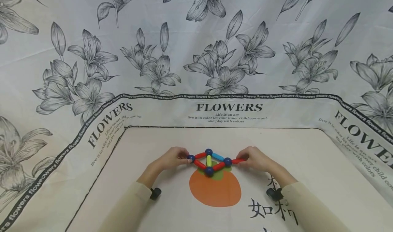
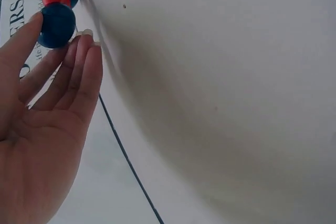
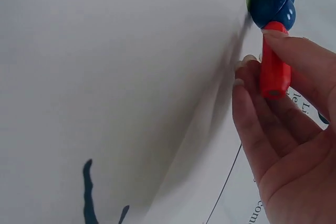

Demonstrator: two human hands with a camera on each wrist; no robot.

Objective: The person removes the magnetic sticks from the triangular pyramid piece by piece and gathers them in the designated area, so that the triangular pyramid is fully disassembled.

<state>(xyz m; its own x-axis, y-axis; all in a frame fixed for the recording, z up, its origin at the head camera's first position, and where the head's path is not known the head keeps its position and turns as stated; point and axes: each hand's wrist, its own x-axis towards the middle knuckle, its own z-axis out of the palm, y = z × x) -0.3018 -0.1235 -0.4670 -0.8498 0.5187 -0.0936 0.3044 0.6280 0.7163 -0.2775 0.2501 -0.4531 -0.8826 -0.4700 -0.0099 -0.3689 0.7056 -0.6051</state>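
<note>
A diamond-shaped frame of magnetic rods and dark blue balls is held between my two hands. My left hand point(image 1: 175, 158) pinches the blue ball point(image 2: 56, 25) at its left corner between thumb and fingers. Red rods point(image 1: 200, 164) run from this ball to the top and bottom balls. A yellow-green rod point(image 1: 209, 161) joins those two across the middle, and a light blue rod point(image 1: 218, 156) forms the upper right side. At the right corner ball point(image 1: 228, 162), a further red magnetic rod point(image 3: 275, 69) points outward. My right hand point(image 1: 256, 159) pinches that rod, its free end showing below the thumb.
Below the frame, the pale tabletop point(image 1: 147, 204) carries a printed orange persimmon point(image 1: 215, 189) and black characters point(image 1: 261, 208). A flower-printed cloth point(image 1: 227, 111) rises behind and along both sides. Black devices point(image 1: 155, 193) are worn at both wrists.
</note>
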